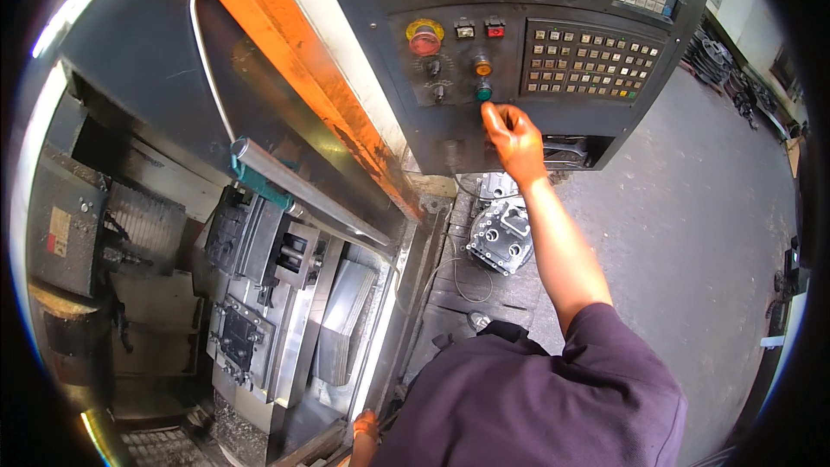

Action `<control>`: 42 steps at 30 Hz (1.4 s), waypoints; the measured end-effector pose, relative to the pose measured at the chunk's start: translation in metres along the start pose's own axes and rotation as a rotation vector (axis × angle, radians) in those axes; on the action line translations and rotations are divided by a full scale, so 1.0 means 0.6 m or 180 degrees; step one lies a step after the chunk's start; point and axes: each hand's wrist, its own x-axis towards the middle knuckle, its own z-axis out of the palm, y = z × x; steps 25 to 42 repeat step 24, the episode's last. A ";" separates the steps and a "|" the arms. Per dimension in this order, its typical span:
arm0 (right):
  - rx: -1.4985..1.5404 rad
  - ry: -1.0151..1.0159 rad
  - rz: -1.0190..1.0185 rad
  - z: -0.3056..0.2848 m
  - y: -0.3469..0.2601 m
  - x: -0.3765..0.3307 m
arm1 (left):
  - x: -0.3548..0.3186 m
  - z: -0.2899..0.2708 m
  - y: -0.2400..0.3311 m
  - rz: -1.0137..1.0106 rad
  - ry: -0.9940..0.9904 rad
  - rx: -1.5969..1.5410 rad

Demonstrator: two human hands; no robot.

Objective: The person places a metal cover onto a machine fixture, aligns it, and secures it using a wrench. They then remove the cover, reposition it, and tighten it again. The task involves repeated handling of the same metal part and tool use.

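My right hand (512,137) is raised to the dark control panel (415,134). Its fingers are curled, and one digit reaches up to the lower edge of the green push button (483,93); whether it touches cannot be made out. An amber button (482,67) sits just above that, with a red emergency-stop knob (424,38) to the upper left. Low in the picture, my left hand (366,425) is by the machine's front sill, its fingers mostly hidden. Inside the machine, left of my body, a fixture (242,337) with dark clamped plates stands on the bed.
An orange door edge (303,78) slants between panel and machine interior. A metal bar (303,190) and teal-handled air gun (259,186) lie across the opening. Grey metal castings (501,238) stand below the panel, near a thin hose. Grey floor (674,251) stretches right.
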 end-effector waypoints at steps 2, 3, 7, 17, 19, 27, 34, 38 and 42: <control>-0.0140 0.0288 0.0104 0.010 0.004 0.036 | 0.017 0.001 0.007 0.0099 0.0488 0.0431; -0.0303 0.0479 -0.0083 0.008 0.031 0.059 | 0.023 0.003 0.016 0.0162 0.0733 0.0631; 0.0966 0.0268 0.0309 0.031 0.037 0.069 | -0.032 0.075 -0.036 0.0336 0.1423 -0.2656; 0.0622 -0.0575 0.0087 0.171 0.081 -0.063 | -0.169 0.053 -0.219 -0.1439 0.3015 -0.3586; 0.0096 -0.1090 -0.0195 0.249 0.074 -0.115 | -0.259 -0.038 -0.257 -0.1761 0.3682 -0.3642; -0.0624 -0.1859 -0.0995 0.408 -0.062 -0.241 | -0.493 -0.070 -0.326 -0.2276 0.4586 -0.3734; -0.0624 -0.1859 -0.0995 0.408 -0.062 -0.241 | -0.493 -0.070 -0.326 -0.2276 0.4586 -0.3734; -0.0624 -0.1859 -0.0995 0.408 -0.062 -0.241 | -0.493 -0.070 -0.326 -0.2276 0.4586 -0.3734; -0.0624 -0.1859 -0.0995 0.408 -0.062 -0.241 | -0.493 -0.070 -0.326 -0.2276 0.4586 -0.3734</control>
